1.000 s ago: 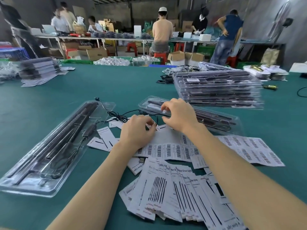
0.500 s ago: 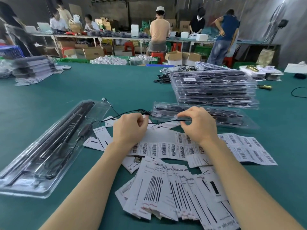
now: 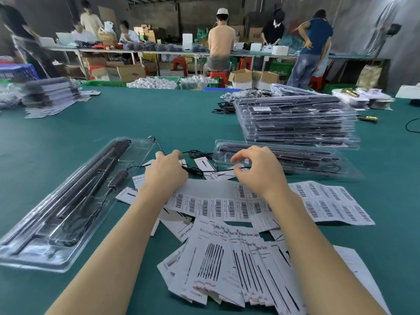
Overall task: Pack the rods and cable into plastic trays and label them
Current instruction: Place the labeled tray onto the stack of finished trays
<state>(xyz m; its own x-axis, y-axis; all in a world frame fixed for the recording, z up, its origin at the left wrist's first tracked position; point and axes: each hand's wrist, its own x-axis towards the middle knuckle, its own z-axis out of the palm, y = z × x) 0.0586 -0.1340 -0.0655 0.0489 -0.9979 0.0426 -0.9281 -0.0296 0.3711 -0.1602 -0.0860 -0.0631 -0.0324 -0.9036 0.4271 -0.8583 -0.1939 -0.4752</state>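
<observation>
I hold the thin black cable [image 3: 223, 170] between my two hands over the green worktop [image 3: 159, 114]. My left hand [image 3: 167, 172] is closed around one end. My right hand [image 3: 259, 171] pinches the other end with thumb and one finger, the rest of my fingers spread. I think I am coiling the cable. Next it must go into the clear tray [image 3: 284, 160] at two o'clock. The barcode labels [image 3: 218, 208] lie just below my hands.

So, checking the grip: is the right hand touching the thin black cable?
Touching: the head view shows the right hand pinching the thin black cable.
</observation>
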